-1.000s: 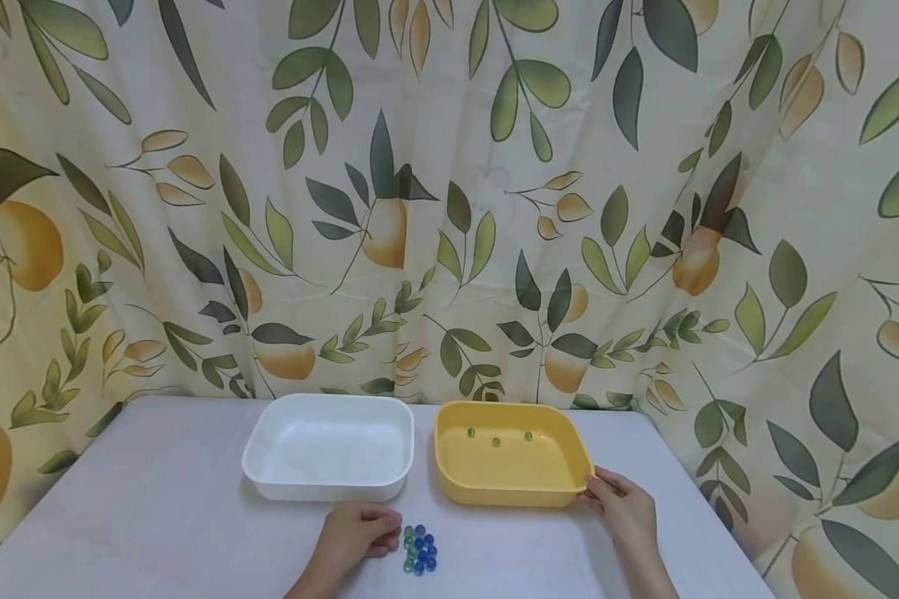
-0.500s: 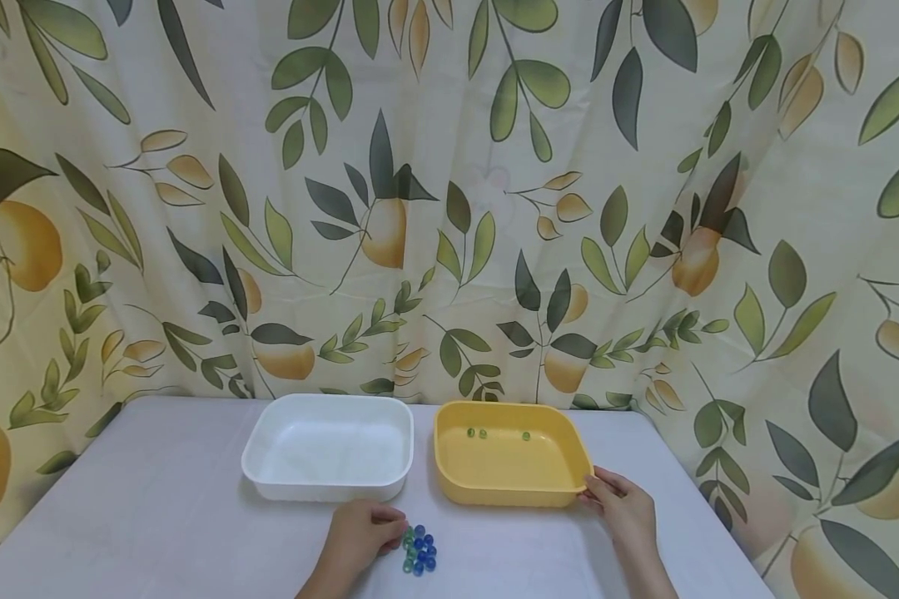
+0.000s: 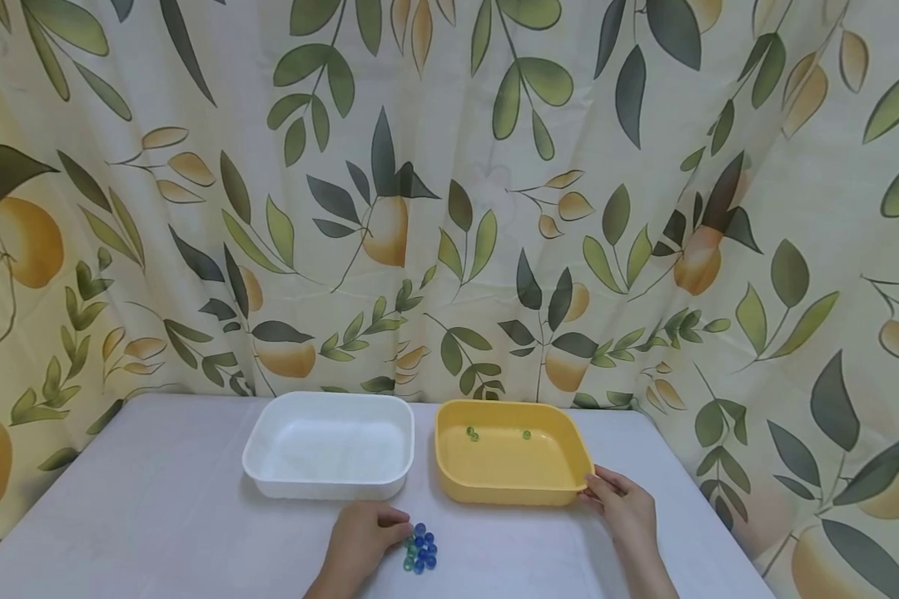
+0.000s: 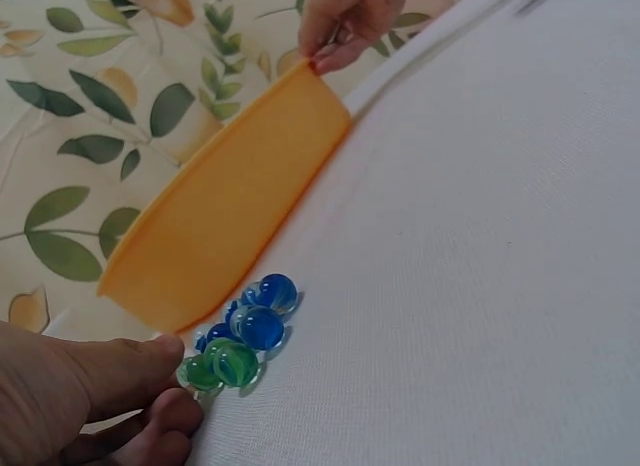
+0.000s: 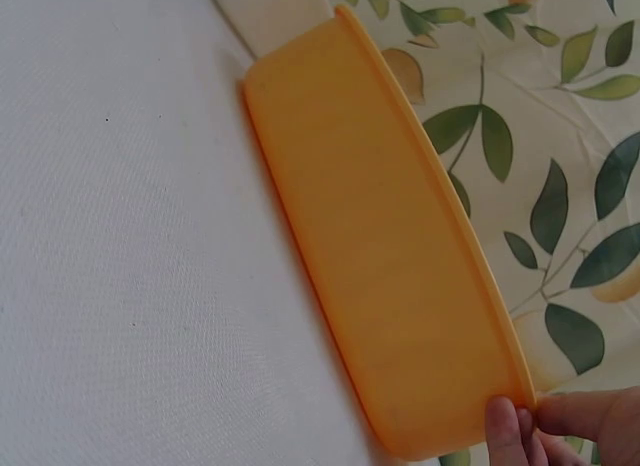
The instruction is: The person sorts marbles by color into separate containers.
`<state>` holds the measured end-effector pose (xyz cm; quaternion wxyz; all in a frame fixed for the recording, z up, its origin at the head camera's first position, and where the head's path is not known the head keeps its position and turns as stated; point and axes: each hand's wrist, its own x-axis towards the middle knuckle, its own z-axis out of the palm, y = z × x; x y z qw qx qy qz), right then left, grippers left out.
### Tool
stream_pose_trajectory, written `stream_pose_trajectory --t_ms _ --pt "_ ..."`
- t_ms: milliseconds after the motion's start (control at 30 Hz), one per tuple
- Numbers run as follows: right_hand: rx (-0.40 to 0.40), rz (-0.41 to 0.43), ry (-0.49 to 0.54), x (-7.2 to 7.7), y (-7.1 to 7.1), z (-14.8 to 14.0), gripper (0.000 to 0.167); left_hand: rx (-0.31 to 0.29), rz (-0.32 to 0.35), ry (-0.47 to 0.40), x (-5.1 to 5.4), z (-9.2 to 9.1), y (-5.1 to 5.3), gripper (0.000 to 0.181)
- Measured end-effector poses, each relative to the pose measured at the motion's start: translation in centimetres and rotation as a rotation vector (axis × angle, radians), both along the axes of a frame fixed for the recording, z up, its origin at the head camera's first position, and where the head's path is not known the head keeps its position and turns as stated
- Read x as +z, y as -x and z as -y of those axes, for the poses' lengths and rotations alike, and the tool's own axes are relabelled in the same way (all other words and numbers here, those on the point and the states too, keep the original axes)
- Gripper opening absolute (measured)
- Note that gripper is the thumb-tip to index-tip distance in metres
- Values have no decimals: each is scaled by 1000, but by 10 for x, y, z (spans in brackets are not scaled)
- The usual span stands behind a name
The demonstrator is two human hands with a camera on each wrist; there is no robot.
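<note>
My left hand [image 3: 363, 537] is at the left edge of a cluster of glass marbles [image 3: 422, 552], blue and green, on the table. In the left wrist view its thumb and fingertips close on a green marble [image 4: 187, 374] at the cluster's near end, partly hidden by the fingers. Another green marble [image 4: 236, 364] sits beside it, with blue marbles [image 4: 263, 328] behind. My right hand [image 3: 623, 505] pinches the front right corner of a yellow tray [image 3: 505, 492] between thumb and fingers. Three green marbles lie in this tray, two together at the left, one marble [image 3: 527, 434] farther right.
A white tray [image 3: 328, 487] stands left of the yellow one, a narrow gap between them. Both rest on a white-covered table [image 3: 187, 499]. Behind the table hangs a curtain [image 3: 419, 208] printed with leaves and fruit.
My left hand has moved slightly right, its fingertips reaching the upper left of the cluster. In the yellow tray one green marble has rolled left against another. The right hand stays on the tray.
</note>
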<state>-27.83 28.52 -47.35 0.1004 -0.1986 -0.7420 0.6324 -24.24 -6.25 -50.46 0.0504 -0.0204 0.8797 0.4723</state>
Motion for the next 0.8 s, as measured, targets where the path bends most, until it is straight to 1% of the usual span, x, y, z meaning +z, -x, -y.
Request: stream_pose_trajectory --t_ms 67,300,600,800 --pt "-5 3 -2 1 0 0 46 9 -1 15 0 -2 0 11" --pt "1 -6 2 2 -2 1 46 32 31 28 1 -5 1 7" --pt "10 -5 13 1 -2 0 47 34 5 61 1 -6 0 5" --pt "12 3 9 1 -2 1 47 51 42 34 4 -8 0 7"
